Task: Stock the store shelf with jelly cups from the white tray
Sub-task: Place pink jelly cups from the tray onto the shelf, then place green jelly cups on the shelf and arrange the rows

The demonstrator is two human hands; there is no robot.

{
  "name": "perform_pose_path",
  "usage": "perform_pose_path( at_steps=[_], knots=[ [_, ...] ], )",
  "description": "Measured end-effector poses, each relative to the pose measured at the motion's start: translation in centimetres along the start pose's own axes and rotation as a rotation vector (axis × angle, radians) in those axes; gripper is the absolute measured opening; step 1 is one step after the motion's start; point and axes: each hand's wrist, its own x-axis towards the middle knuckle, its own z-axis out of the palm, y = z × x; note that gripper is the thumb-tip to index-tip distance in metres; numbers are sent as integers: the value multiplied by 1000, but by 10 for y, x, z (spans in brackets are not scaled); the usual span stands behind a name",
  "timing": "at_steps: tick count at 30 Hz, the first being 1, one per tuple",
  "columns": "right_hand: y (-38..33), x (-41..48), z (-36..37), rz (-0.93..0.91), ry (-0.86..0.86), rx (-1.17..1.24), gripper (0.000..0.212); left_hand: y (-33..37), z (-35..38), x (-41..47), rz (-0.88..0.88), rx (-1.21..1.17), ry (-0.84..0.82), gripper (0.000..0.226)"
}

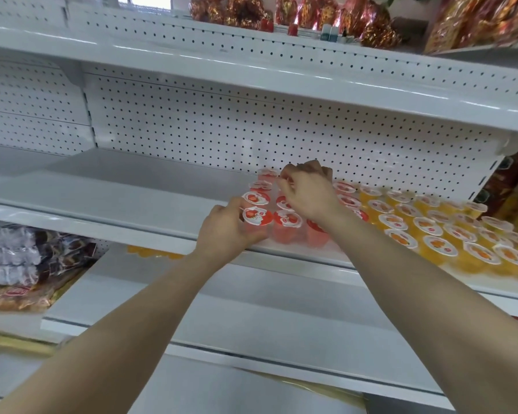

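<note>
Red jelly cups [287, 224] stand in rows on the white store shelf [111, 201], with several orange jelly cups [437, 234] packed to their right. My left hand [226, 228] grips the front-left red cup [257, 218] at the shelf's front edge, fingers curled round its side. Farther back, my right hand [307, 189] reaches over the red cups, and its fingertips pinch a red cup [268, 174] in the back row near the pegboard. The white tray is not in view.
The shelf's left half holds nothing. A pegboard back wall [222, 124] rises behind the cups. Shiny red and gold packages [311, 16] sit on the top shelf. Bagged goods [21, 264] lie on the lower shelf at left.
</note>
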Motion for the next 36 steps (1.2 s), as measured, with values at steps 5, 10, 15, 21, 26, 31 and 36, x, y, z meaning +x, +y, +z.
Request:
perform_pose_path(
  at_steps=[5, 10, 15, 21, 26, 31, 36],
  knots=[
    [5, -17, -3, -62, 85, -96, 33, -1, -4, -5, 73, 85, 32, 71],
    [8, -44, -16, -128, 202, -150, 33, 1, -17, -19, 287, 145, 162, 76],
    [9, -101, -31, -191, 311, -229, 32, 17, -24, -49, 493, 246, 246, 56],
    [23, -212, -47, -180, 250, -282, 38, 44, 6, -119, 594, 261, 135, 52],
    [52, -315, -43, -83, 135, -290, 40, 62, 60, -181, 630, 198, -18, 51],
    [98, -418, -29, 36, 48, -278, 40, 75, 131, -240, 646, 147, -180, 52],
    [157, -523, -15, 166, 1, -269, 35, 93, 218, -295, 665, 139, -362, 52]
  ],
)
